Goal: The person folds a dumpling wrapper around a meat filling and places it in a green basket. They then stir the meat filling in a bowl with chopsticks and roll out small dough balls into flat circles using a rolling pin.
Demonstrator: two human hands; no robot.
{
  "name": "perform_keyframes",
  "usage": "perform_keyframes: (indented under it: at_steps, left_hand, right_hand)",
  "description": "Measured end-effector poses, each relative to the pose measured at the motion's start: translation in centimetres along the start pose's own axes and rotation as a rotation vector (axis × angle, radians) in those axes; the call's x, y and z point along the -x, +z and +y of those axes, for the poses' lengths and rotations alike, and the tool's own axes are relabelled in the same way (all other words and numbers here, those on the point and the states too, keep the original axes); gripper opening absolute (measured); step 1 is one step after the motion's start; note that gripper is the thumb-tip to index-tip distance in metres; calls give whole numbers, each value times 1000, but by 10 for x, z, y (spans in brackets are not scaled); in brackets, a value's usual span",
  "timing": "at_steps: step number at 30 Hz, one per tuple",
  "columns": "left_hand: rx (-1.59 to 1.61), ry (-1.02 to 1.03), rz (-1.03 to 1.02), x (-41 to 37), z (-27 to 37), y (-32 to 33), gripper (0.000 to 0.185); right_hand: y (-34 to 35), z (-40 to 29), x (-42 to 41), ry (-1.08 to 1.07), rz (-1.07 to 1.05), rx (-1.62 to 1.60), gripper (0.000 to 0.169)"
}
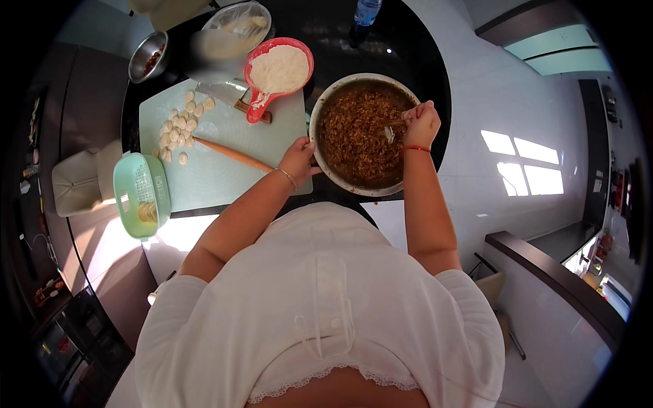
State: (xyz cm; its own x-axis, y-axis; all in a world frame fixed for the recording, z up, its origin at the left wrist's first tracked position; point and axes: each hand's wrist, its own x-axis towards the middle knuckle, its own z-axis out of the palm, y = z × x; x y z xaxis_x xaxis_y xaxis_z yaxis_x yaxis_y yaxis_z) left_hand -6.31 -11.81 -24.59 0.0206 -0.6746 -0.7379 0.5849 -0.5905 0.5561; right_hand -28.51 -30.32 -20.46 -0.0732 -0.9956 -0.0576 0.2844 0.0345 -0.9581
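Note:
A large metal bowl (390, 190) of brown minced filling (357, 132) stands near the edge of a round black table. My left hand (301, 163) grips the bowl's left rim. In my right hand (422, 124), above the bowl's right side, is a brown utensil handle whose lower end is in the filling. Left of the bowl lies a pale cutting board (229, 178) with small dough pieces (178, 127) and a wooden rolling pin (229, 153). A red scoop (260, 104) of flour rests over a cleaver (240, 92) on the board.
At the board's left stands a green plastic basket (163, 188) with pale food inside. A steel bowl (135, 61) with red bits and a plastic-covered bowl (268, 30) sit farther back. A water bottle (366, 13) is at the table's far side. A beige chair (76, 178) stands left.

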Motion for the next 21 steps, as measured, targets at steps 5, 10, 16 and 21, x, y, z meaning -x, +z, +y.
perform_keyframes:
  at_steps: [5,10,16,21]
  left_hand:
    - [-14,1,7,3,3,2,26]
    - [-10,11,-6,0,0,0,27]
    - [-41,7,-3,2,2,1,28]
    - [-46,15,-7,3,4,1,29]
  right_hand:
    - [-32,-31,22,-367,-256,857,25]
    - [-56,-66,45,-241,-636,1409,13]
    - [-29,-50,59,-97,-745,1680,22]
    - [-11,-67,48,144,-394,1178,29]
